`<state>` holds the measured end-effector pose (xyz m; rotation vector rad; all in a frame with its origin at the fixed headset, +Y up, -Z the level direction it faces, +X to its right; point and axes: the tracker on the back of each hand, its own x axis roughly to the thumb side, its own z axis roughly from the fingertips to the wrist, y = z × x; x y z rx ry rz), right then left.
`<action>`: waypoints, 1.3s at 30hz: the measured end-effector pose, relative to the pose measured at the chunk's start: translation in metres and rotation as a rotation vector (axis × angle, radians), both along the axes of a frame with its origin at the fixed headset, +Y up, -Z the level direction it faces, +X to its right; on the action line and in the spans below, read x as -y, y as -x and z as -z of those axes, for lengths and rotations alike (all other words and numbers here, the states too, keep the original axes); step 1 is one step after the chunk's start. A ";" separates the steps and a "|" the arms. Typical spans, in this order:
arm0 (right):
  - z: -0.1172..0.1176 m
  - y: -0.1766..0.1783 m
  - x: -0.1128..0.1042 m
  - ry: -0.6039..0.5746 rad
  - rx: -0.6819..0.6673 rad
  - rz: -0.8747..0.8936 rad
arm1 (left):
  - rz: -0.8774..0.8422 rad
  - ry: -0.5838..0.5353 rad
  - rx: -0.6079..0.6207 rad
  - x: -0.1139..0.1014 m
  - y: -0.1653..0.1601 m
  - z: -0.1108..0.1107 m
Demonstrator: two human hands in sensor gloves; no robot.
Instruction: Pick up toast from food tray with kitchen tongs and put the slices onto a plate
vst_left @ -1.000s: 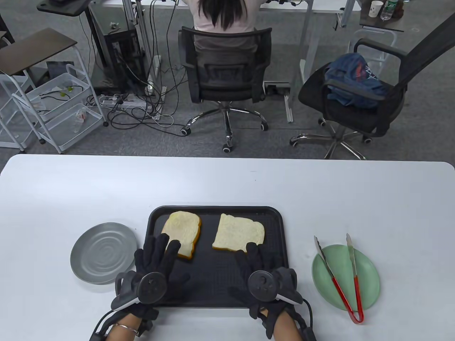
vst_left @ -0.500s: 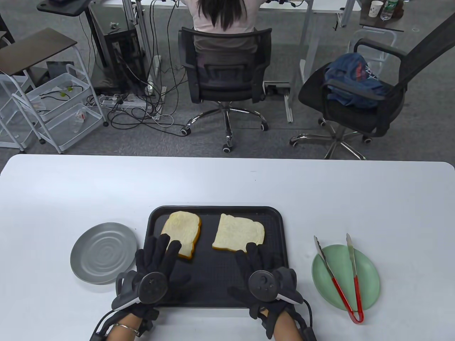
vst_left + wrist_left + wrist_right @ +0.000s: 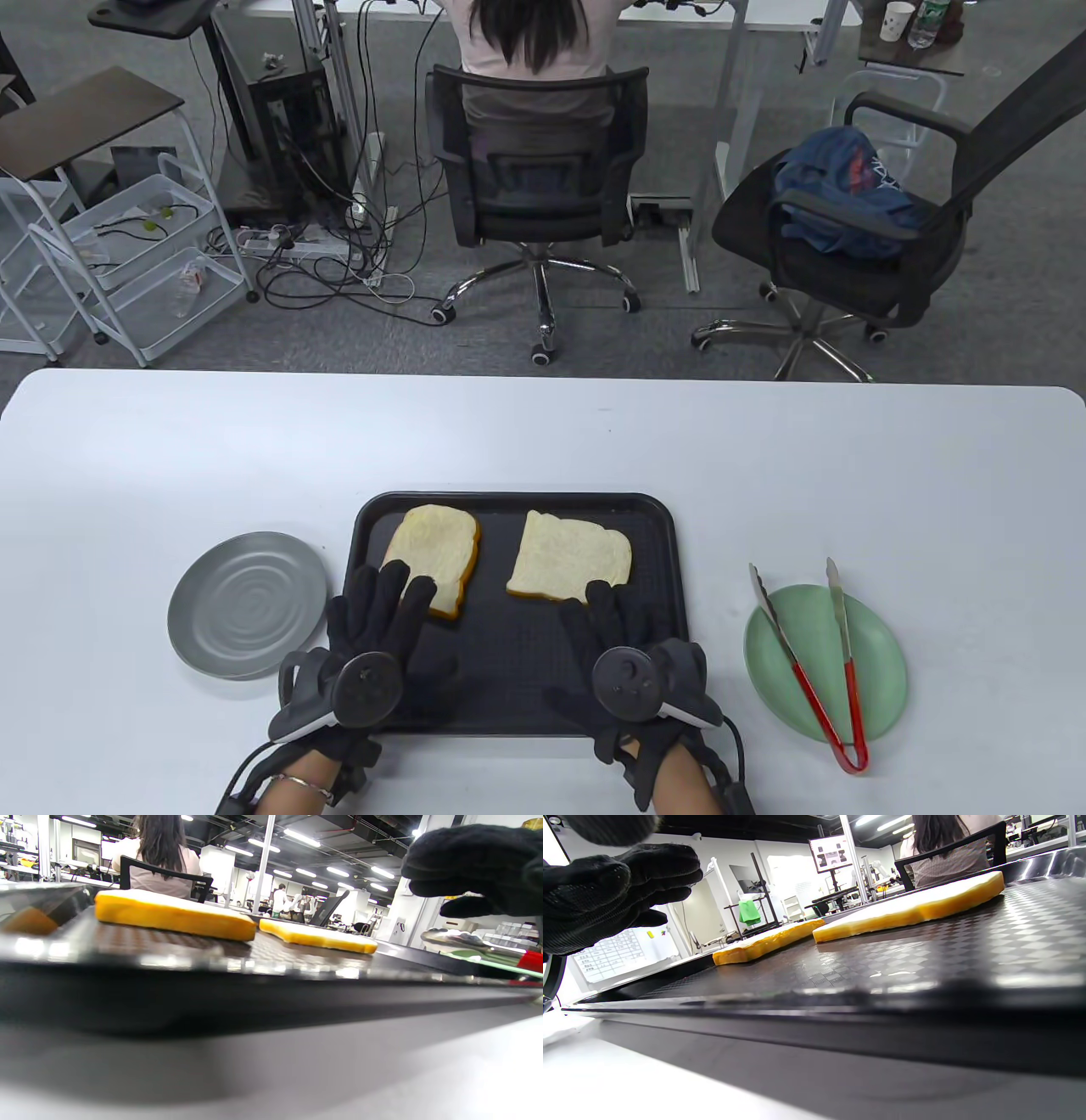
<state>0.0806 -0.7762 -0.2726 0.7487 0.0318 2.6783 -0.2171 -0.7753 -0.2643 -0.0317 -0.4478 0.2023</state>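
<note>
Two toast slices lie on the black food tray [image 3: 509,679]: a browner slice [image 3: 433,548] on the left and a paler slice [image 3: 570,556] on the right. In the wrist views they show edge-on as the browner slice [image 3: 169,914] and the paler slice [image 3: 912,906]. The tongs [image 3: 797,671], steel with red handles, lie unheld across the green plate [image 3: 882,654] right of the tray. My left hand [image 3: 382,611] lies flat over the tray's near left, its fingertips at the browner slice's near edge. My right hand [image 3: 615,624] lies flat just short of the paler slice. Both hold nothing.
A grey metal plate [image 3: 246,603] sits left of the tray. The white table [image 3: 543,433] stretches beyond it. Past its far edge stand two office chairs [image 3: 543,195], a person seated with their back to me, and a wire cart [image 3: 127,263].
The left hand has crept very slightly to the right over the tray. Nothing else has moved.
</note>
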 end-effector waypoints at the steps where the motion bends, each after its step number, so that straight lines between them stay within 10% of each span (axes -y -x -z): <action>1: 0.000 0.000 0.000 -0.003 0.000 0.000 | -0.001 0.000 0.000 0.000 0.000 0.000; 39: 0.000 0.001 -0.001 0.014 0.003 -0.006 | 0.001 0.008 0.001 0.000 0.000 0.000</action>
